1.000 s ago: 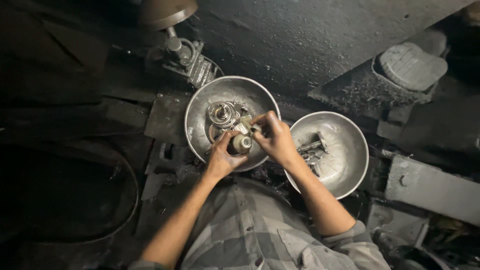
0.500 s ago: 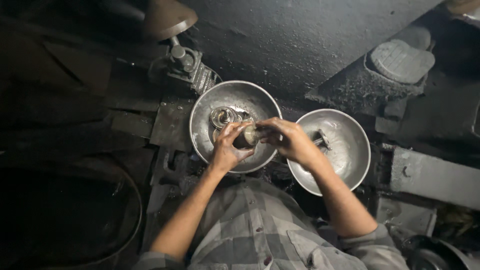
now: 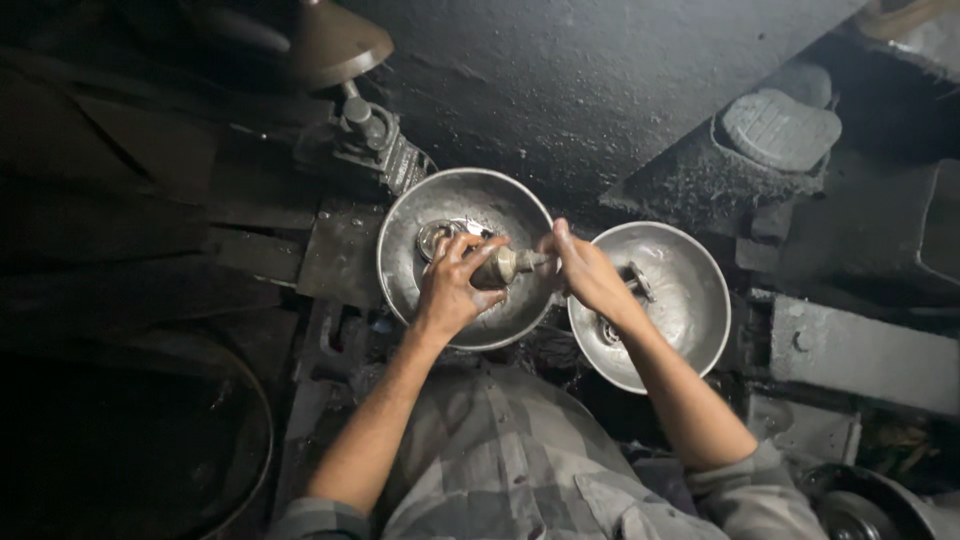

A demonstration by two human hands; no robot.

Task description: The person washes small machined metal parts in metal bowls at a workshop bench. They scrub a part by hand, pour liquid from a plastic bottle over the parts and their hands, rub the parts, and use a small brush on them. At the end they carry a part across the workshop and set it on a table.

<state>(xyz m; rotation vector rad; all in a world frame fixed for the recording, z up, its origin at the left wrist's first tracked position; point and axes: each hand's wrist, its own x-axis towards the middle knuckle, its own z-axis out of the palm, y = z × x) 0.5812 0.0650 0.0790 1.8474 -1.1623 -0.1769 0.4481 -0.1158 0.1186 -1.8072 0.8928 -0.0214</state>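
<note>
Metal fitting (image 3: 497, 266) between left hand (image 3: 450, 285) and right hand (image 3: 585, 272) over steel bowl (image 3: 400, 240)

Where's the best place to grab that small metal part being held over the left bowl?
Probably by its thick, rounded body, where the left hand already wraps the metal part, coming from the near side. It lies roughly level over the left bowl, narrow stem toward the right hand; the stem looks too slim for a firm hold.

The right hand (image 3: 585, 275) has slid rightward, seemingly off the small metal part (image 3: 500, 266).
</note>
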